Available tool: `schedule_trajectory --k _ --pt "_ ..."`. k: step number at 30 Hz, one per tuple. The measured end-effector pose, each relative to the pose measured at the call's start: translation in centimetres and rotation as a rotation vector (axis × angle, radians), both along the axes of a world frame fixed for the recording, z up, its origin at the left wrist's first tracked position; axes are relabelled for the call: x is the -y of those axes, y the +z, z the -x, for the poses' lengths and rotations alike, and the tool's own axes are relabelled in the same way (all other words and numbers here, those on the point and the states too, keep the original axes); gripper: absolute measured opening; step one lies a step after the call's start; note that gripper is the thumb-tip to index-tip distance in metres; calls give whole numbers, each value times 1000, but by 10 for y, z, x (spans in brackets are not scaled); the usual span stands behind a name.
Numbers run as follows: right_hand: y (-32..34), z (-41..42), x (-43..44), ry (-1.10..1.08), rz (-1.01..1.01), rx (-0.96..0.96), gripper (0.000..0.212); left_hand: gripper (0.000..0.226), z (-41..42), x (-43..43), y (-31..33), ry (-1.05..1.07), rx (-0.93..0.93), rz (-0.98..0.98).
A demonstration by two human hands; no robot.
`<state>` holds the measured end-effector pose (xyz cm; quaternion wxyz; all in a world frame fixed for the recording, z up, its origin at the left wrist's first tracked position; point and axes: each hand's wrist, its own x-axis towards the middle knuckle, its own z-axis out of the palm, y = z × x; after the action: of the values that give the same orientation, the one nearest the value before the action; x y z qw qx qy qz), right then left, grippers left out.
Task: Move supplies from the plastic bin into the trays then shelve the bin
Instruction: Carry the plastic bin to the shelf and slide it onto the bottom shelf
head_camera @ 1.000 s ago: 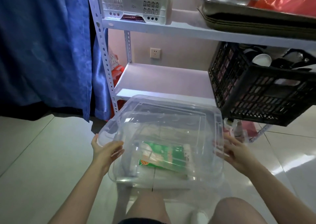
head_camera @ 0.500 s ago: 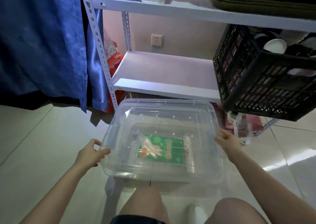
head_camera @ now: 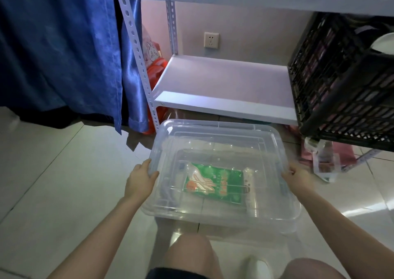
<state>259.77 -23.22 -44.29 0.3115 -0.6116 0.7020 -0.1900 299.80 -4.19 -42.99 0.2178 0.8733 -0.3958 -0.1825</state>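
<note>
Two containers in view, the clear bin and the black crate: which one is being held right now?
The clear plastic bin. The left hand and right hand grip its opposite side rims, while the black crate sits untouched on the shelf.

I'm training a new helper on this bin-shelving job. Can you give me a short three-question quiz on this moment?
1. True or false: both hands grip the clear plastic bin.
2. What lies inside the bin? A) green packet B) white cup C) nothing
3. What stands on the right of the lower shelf?

Key:
1. True: left hand and right hand hold opposite rims.
2. A, the green packet.
3. The black crate.
</note>
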Motion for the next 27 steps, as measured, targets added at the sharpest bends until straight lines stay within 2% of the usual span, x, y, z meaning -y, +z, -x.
schedule_trajectory --k 5,8,11,15,18,22,25,27 --pt "0 -5 2 10 13 -43 24 41 3 14 1 56 -14 29" --pt "-3 1 -9 -2 24 -52 25 43 3 9 3 76 10 -7" --pt "-3 8 -20 4 51 -24 27 40 4 -7 2 69 128 -29" --pt "-3 5 -37 -15 60 3 41 28 9 -17 -7 -18 362 16" --pt "-10 5 -48 19 45 -51 51 23 13 -17 -17 -17 389 40" --pt "-10 4 -42 6 13 6 52 33 10 -9 -31 29 141 64" --pt "-5 2 -30 -119 -31 175 37 42 -5 6 -35 77 -53 71" --pt "-3 4 -18 -186 -77 242 36 50 -16 18 -33 165 -245 75"
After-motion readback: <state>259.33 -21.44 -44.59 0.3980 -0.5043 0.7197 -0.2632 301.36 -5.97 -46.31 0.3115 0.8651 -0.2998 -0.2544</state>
